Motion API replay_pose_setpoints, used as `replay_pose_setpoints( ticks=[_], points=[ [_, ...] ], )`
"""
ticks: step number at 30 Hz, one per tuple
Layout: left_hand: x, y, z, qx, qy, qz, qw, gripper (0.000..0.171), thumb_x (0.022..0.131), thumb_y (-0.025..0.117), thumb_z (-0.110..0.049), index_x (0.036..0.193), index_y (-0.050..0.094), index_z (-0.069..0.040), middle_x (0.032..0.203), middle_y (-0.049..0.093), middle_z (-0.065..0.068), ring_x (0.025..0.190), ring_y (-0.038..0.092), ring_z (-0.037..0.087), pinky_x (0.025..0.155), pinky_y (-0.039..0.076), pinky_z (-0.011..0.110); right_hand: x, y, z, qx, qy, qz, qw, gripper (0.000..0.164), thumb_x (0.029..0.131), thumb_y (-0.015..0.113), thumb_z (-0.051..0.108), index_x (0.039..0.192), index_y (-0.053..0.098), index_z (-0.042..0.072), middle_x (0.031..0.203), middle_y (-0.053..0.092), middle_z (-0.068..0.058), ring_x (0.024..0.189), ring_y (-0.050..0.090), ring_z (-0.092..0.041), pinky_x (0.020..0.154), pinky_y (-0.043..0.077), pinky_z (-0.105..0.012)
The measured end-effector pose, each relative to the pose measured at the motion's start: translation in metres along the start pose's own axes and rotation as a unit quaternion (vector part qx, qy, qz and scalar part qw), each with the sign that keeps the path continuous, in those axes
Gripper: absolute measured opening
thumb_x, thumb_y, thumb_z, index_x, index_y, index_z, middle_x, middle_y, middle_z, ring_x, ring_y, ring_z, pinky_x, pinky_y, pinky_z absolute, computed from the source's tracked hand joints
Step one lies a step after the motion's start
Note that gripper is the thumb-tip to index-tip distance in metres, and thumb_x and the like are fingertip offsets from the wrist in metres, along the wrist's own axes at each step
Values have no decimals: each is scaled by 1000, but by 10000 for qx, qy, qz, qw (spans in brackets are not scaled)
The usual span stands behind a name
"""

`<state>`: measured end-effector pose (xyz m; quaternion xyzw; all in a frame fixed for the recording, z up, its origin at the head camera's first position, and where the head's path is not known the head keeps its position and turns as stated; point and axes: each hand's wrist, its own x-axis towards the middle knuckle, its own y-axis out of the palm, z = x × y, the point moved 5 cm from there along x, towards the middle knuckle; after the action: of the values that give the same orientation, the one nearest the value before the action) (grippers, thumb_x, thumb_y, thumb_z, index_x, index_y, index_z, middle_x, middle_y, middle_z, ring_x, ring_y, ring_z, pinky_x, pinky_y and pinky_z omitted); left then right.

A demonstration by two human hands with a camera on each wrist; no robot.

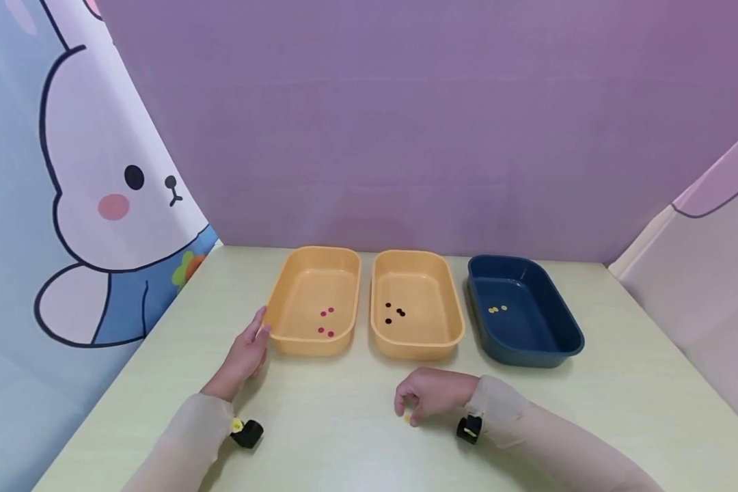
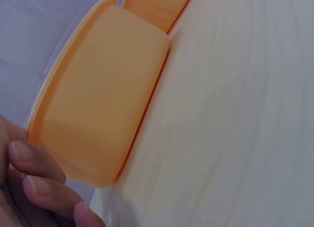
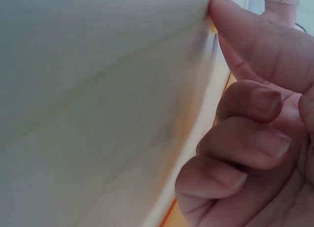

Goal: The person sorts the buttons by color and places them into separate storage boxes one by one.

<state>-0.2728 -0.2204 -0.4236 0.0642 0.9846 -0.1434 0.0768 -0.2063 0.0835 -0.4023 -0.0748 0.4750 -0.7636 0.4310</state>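
My left hand rests at the near left corner of the left yellow-orange tray, index finger and thumb against its rim. In the left wrist view, its other fingers hang loosely curled beside the tray wall. Down at the tabletop, my right hand pinches a small yellow disc between thumb and index finger. Only a sliver of that disc shows in the right wrist view, where the other fingers curl toward the palm. Several small pink discs lie in the left tray.
A second yellow-orange tray in the middle contains several black discs. To its right, a dark blue tray contains 3 yellow discs. All three trays stand on the pale table, before a purple backdrop.
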Motion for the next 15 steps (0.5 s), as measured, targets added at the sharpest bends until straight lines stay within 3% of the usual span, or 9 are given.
replay_pose_setpoints(
  ticks=[7,15],
  points=[
    [2,0,0,31,-26,40,10000,56,106,30,-28,156,5,-21,51,32,-5,41,27,8,41,29,21,1,2,1,-171,-114,169,9996,16,74,76,0,80,67,12,64,43,16,61,39,3,60,36,-16],
    [0,0,-1,154,-93,-25,9998,56,106,30,-28,155,5,-19,52,33,-4,41,29,8,42,31,22,2,2,1,-617,-544,299,9962,18,76,74,1,81,63,14,65,42,15,62,38,3,60,35,-14]
  ],
)
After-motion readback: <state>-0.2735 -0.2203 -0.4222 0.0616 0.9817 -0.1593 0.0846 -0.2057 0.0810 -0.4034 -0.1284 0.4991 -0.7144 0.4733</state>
